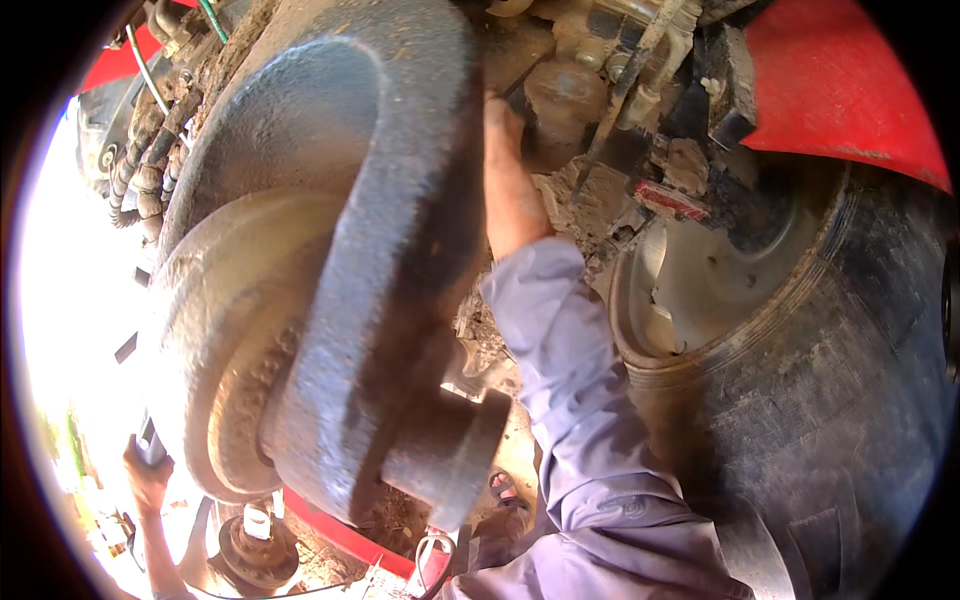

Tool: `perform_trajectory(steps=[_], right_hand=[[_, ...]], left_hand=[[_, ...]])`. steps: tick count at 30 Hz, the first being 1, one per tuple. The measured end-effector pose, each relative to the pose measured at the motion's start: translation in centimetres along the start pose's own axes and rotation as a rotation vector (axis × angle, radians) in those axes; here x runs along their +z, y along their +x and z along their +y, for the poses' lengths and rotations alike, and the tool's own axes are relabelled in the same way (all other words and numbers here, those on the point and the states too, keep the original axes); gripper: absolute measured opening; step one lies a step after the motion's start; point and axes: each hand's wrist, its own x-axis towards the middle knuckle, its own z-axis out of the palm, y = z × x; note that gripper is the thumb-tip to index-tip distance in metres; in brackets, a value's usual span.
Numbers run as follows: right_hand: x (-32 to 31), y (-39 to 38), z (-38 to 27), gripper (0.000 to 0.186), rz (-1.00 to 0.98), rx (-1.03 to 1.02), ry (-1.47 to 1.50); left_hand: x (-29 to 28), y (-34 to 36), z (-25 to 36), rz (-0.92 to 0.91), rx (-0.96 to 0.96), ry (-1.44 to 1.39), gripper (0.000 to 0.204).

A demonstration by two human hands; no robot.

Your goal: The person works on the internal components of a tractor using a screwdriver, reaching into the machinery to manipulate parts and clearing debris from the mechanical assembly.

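My right hand (512, 185) reaches up along the right side of a heavy, curved blue-grey metal casting (345, 270). The hand shows edge-on and is partly behind the casting, so its fingers are mostly hidden. I cannot make out whether it grips anything. A loose purple-grey sleeve covers that arm. The casting fills the middle of the view, very near, with a thick round stub (435, 455) at its lower end. A worn, rounded metal rim (215, 330) curves along its left side. My left hand does not show.
A large black tyre (800, 400) stands at the right under a red fender (840, 80). Muddy machine parts (565, 100) crowd the top; hoses (150, 170) hang upper left. At lower left, another person's hand (148, 475) holds a dark object. A sandalled foot (505, 490) shows below.
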Motion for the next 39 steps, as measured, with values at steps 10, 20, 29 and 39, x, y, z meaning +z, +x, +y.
perform_trajectory(steps=[10,20,29,39], right_hand=[[-0.7,-3.7,0.0,0.032,0.190,-0.265,-0.346],[-1.2,-7.3,3.7,0.010,-0.113,-0.058,-0.312],[1.5,-0.7,-0.7,0.015,-0.089,-0.282,-0.155],[2.9,5.0,-2.2,0.015,-0.015,-0.208,-0.127]], left_hand=[[-0.4,-0.1,0.2,-0.045,-0.022,-0.084,0.041],[-0.6,-0.6,-2.6,0.006,-0.091,0.123,0.046],[-0.3,0.0,-0.4,-0.002,-0.012,-0.021,0.037],[-0.5,0.1,-14.7,-0.202,-0.075,0.264,0.043]])
